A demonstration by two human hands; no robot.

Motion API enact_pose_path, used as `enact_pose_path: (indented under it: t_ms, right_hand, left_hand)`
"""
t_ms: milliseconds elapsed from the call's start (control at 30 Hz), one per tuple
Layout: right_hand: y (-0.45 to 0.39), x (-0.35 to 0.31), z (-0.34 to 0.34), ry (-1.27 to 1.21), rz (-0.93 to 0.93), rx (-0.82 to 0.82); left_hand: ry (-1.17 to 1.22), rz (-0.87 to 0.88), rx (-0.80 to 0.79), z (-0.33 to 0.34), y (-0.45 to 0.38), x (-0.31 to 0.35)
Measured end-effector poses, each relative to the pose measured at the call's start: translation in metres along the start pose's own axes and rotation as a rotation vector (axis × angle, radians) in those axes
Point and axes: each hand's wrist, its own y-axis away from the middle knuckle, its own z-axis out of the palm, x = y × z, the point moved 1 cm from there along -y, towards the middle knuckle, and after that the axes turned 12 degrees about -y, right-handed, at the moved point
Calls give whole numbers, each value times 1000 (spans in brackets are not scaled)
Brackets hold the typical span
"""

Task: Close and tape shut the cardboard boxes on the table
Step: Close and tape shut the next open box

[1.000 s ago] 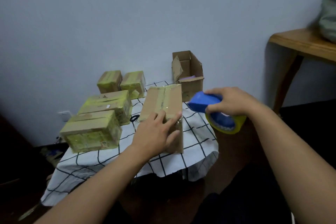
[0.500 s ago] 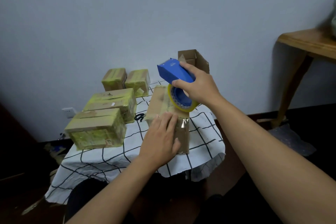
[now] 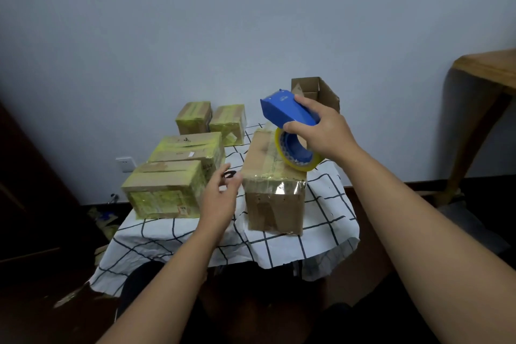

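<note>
So you're most of the way through, judging by how the boxes sit: four taped boxes stand beyond and to the left of your left fingertips, all shut and heavily wrapped in yellowish tape – the near one (image 3: pixel 164 190), a larger one (image 3: pixel 192 148) behind it, and two small ones (image 3: pixel 193 117) (image 3: pixel 229 123) at the back by the wall. What looks left is the box in hand (image 3: pixel 275 176), lying just right of your left fingertips and directly under your right hand, and the open box (image 3: pixel 317 92) behind your right knuckles, whose flaps stand up untaped.

Your right hand (image 3: pixel 324 131) has its fingers and thumb curled round the blue tape dispenser (image 3: pixel 287 113), clamped on its body, with the yellow tape roll (image 3: pixel 297 156) hanging below your palm and touching, or all but touching, the top of the box in hand. Your left hand (image 3: pixel 220 198) holds nothing; its fingers are loosely spread and a little bent, just beside the box's left near corner, and I cannot tell whether a fingertip touches it.

The box in hand is plain brown cardboard, long and closed, with a strip of clear tape along its top seam and a glossy band folded over the near edge onto the front face. That face shows creases and small holes, and it carries far less tape than the finished four, so I'd judge more passes are due. Everything rests on the checked cloth (image 3: pixel 321 220)
</note>
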Motion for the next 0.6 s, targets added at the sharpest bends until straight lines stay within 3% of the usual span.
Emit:
enact_pose_path:
  t_ms: [67, 167, 400, 600]
  right_hand:
    - [0, 1, -1, -13, 2, 6]
    - [1, 2, -2, -18, 1, 11]
    - [1, 3, -1, -16, 3, 10]
    - [2, 3, 0, -8, 0, 13]
  left_hand:
    - [-166, 136, -14, 3, 4, 2]
    - [-199, 121, -92, 12, 14, 0]
    - [25, 21, -161, 10, 18, -3]
    - [179, -111, -344, 2, 15, 3]
